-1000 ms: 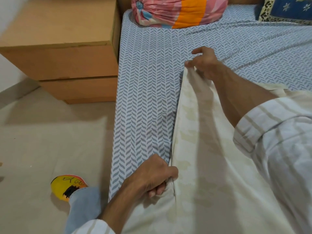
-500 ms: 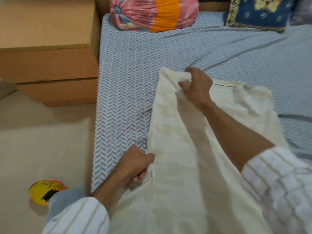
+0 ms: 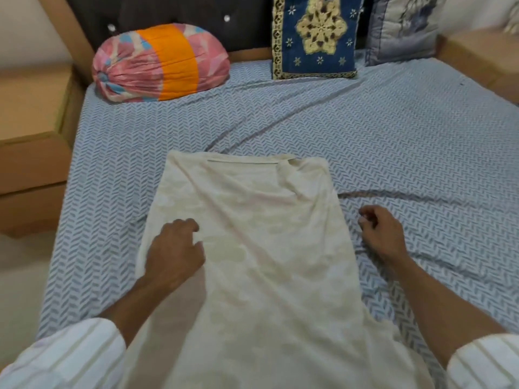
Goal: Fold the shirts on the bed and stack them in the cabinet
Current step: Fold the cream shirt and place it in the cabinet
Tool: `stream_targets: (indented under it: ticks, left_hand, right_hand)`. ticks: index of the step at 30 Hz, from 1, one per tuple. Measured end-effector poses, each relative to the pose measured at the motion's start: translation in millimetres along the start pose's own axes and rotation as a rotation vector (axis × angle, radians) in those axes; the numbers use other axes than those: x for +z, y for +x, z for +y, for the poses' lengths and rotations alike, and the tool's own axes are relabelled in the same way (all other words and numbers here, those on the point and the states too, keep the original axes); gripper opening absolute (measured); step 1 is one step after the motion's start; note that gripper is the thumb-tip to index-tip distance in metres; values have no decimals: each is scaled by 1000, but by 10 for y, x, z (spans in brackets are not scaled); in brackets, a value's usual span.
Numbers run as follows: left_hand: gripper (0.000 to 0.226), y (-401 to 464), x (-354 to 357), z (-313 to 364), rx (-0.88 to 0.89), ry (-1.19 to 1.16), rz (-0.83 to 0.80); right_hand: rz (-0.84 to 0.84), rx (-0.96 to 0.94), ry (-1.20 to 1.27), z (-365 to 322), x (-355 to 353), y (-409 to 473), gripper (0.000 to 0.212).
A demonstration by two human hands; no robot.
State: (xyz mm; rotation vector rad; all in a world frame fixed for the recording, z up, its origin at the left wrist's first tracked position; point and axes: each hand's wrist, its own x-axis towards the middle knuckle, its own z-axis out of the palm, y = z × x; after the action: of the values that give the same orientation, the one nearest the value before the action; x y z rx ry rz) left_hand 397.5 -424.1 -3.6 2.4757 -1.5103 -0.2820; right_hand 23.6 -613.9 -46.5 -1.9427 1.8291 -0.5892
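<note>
Cream shirt lies on the bed; left hand rests on it, right hand loosely curled, holding nothing.

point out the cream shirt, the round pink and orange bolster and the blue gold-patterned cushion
cream shirt [image 3: 252,234], head view, middle of its cloth
pink and orange bolster [image 3: 161,63], head view, on the orange band
blue cushion [image 3: 316,37], head view, on the gold motif

cream shirt, flat on bed (long strip, wrinkled)
</note>
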Motion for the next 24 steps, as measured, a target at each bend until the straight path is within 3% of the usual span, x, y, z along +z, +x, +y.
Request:
stream_targets:
  ticks: [6, 14, 18, 24]
  left_hand:
    - [35, 1215, 562, 1446, 198, -231, -67]
    - [48, 2101, 641, 2642, 143, -137, -234]
    - [65, 2202, 569, 2989, 121, -112, -412]
    - [23, 2303, 598, 3137, 46, -182, -476]
  right_hand:
    - [114, -120, 80, 261, 187, 117, 17]
    - [173, -171, 84, 360, 329, 130, 17]
    - [184, -196, 113, 350, 330, 114, 14]
    - [170, -213, 172, 348, 326, 96, 19]
